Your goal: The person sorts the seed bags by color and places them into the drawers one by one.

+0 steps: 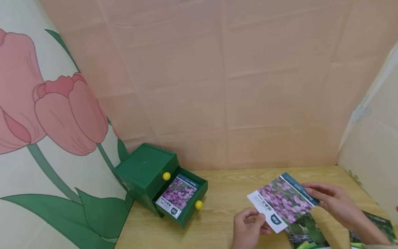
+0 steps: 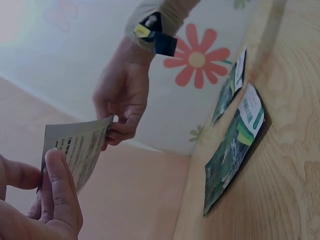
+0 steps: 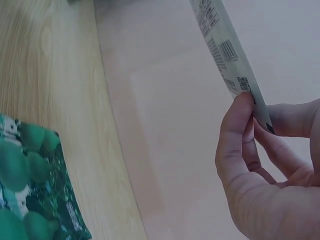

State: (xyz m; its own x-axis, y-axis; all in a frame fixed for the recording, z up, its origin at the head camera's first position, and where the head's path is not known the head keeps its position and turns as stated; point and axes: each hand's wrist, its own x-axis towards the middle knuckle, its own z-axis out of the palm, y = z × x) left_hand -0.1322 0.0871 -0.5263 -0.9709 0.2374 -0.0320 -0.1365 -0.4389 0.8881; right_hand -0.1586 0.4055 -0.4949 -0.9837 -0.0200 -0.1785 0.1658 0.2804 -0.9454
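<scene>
Both hands hold a seed packet [image 1: 281, 202] with pink-purple flowers on its front, tilted above the table. My left hand [image 1: 248, 226] pinches its white lower corner between thumb and fingers. At the dark blue top edge, my right hand [image 1: 339, 204] pinches the opposite end. The packet's back [image 3: 227, 55], with printed text, a barcode and a square code, shows in the right wrist view. To the left, a small green cabinet [image 1: 146, 162] has its lower drawer [image 1: 188, 219] pulled out. A matching flower packet [image 1: 178, 195] lies face up in that drawer.
Below the held packet, a green-leaf packet [image 1: 306, 230] lies on the wooden table [image 1: 224, 197]; another dark green packet [image 1: 377, 224] is partly behind the right forearm. Yellow knobs [image 1: 199, 204] stick out from the drawer fronts. Walls stand at the back and both sides.
</scene>
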